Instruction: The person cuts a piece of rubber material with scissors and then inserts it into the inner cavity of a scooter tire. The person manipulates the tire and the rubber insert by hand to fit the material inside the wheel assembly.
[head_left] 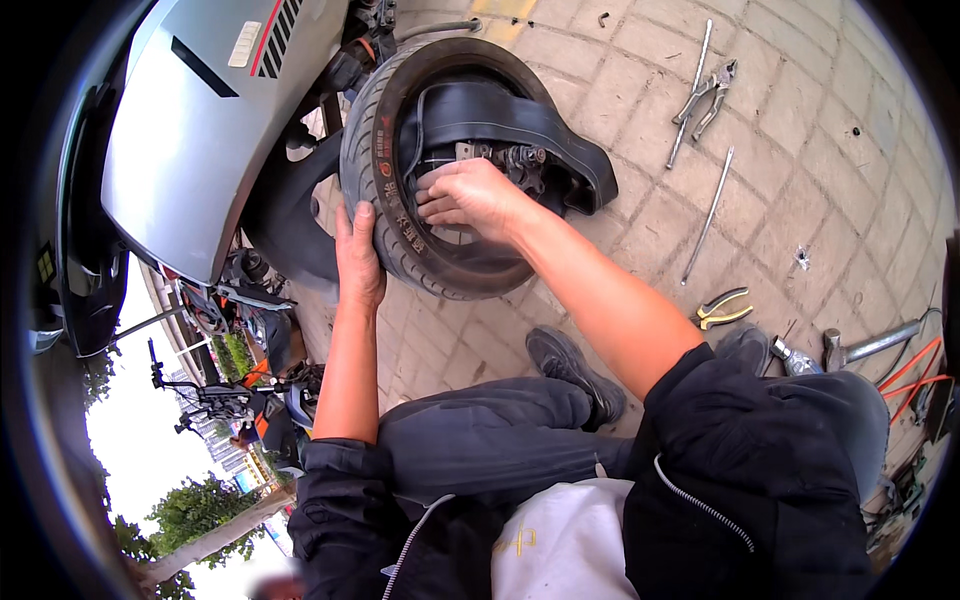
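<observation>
A black tire [368, 165] stands beside a silver scooter body [180, 140]. My left hand [360, 258] grips its near left edge, with the thumb against the sidewall and the fingers along the tread. Inside the tire's opening is my right hand [468, 198], fingers curled together and pointing toward the inner sidewall; what they pinch, if anything, is hidden. A flat black inner tube [530, 122] lies partly in the tire and droops out over its right side. Behind the opening, metal wheel-mount parts [515, 158] show.
On the brick paving [640, 240] to the right lie pliers [708, 98], a metal rod [692, 90], another rod [708, 215] and yellow-handled pliers [722, 308]. A hammer [870, 343] rests near my knee. Parked two-wheelers [265, 400] stand at the left.
</observation>
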A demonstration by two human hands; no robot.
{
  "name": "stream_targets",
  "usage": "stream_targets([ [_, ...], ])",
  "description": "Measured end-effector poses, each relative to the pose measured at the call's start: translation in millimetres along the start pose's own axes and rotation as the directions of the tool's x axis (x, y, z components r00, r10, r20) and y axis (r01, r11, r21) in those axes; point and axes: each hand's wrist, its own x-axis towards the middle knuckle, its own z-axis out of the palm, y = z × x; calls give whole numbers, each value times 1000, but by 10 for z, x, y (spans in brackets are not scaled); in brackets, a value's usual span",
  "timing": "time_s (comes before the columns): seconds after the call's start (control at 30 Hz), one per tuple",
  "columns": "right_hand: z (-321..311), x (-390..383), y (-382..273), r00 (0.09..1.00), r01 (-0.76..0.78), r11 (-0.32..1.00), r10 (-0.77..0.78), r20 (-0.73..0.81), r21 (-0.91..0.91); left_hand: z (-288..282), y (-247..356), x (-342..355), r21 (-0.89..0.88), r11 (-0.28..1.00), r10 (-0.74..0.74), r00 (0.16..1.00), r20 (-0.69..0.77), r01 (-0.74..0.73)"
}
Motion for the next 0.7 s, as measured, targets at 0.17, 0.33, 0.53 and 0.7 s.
stream_targets([
  [0.17, -38, 8, 28, 990, -14, 999, 9, 141, 37, 2, -2, -2, 3, 1000, -13, 1000, 10, 13],
  [0.33, 22, 12, 156, 929, -177, 968, 106, 355, 175, -38, -27, 6, 92, 995, -25, 998, -52, 30],
  [0.53, -183, 11, 66, 931, -167, 982, 127, 341, 89, 67, 113, -69, 235, 972, -23, 1000, -20, 27],
  [0.7, -577, -344, -179, 902, -96, 424, 419, 101, -901, 37, 160, -32, 132, 986, -99, 995, -22, 101],
])
